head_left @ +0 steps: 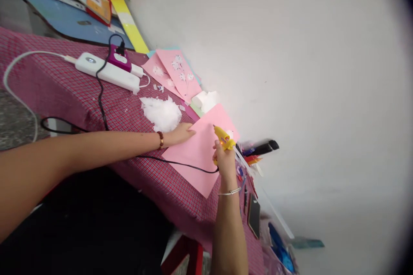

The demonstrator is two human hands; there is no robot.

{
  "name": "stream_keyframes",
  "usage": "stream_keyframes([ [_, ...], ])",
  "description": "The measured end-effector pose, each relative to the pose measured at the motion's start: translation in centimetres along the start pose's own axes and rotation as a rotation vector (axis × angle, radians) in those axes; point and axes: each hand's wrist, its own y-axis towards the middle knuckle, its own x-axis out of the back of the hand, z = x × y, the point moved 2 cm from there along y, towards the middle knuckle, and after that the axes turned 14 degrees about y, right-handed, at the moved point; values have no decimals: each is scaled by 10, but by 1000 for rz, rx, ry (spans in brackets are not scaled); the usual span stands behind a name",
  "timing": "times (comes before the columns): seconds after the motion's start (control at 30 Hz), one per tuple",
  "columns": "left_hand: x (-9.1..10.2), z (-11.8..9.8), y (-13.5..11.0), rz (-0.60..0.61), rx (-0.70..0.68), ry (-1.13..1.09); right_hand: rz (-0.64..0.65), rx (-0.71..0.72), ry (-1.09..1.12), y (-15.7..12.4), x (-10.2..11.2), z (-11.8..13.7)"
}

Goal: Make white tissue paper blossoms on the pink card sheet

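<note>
Your right hand (222,159), a thin silver bangle (229,192) at the wrist, is closed in a fist around the grip of a small yellow glue gun (223,139) over the right part of a pale pink paper sheet (196,150). The gun's barrel runs diagonally away from you, its nozzle aimed up and left in the frame at the sheet's far corner; whether the tip touches the paper cannot be told. Its black cord (174,163) trails left across the sheet and the red checked tablecloth (58,86). Your left hand (180,133), a brown beaded bracelet (160,139) at the wrist, lies flat with fingers together, pressing the sheet's left corner. Just beyond it sits a loose heap of white fluff (162,113). Farther off lie a long white power strip (106,71) carrying a magenta plug block (119,58), and pink cards with white blossoms (180,73) against the white wall (290,51).
</note>
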Motion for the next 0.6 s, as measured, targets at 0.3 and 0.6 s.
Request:
stream_keyframes([
  [0.3,-2,1,2,-41,-13,41,-20,-23,6,8,-5,-8],
  [0.6,-2,5,4,-46,8,63,36,22,38,5,-1,-1],
])
